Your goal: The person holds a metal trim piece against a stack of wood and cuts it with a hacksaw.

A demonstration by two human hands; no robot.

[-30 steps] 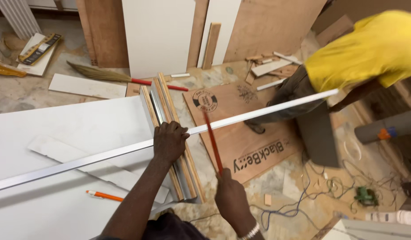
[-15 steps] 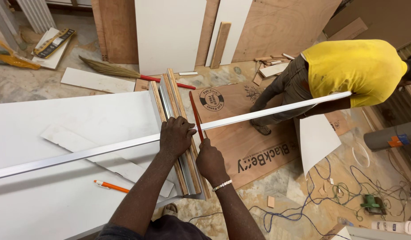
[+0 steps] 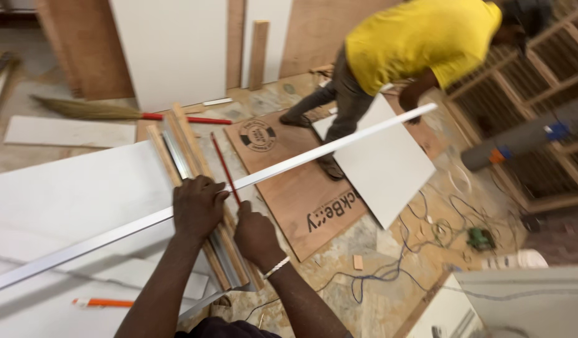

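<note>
Your left hand [image 3: 198,206] presses flat on the long white strip [image 3: 289,164] over the table [image 3: 64,200], right hand [image 3: 256,235] fingers clamped on a red pencil [image 3: 225,168] running to 12 o'clock, and if that strip slides your line goes crooked.

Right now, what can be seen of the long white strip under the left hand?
The long white strip is a thin, straight, pale length, metal or laminate by its look. It lies slanted, running from the lower left edge up to the right across the white board and the wooden slats. The left hand presses on it; a red pencil in the right hand meets its edge.
</note>
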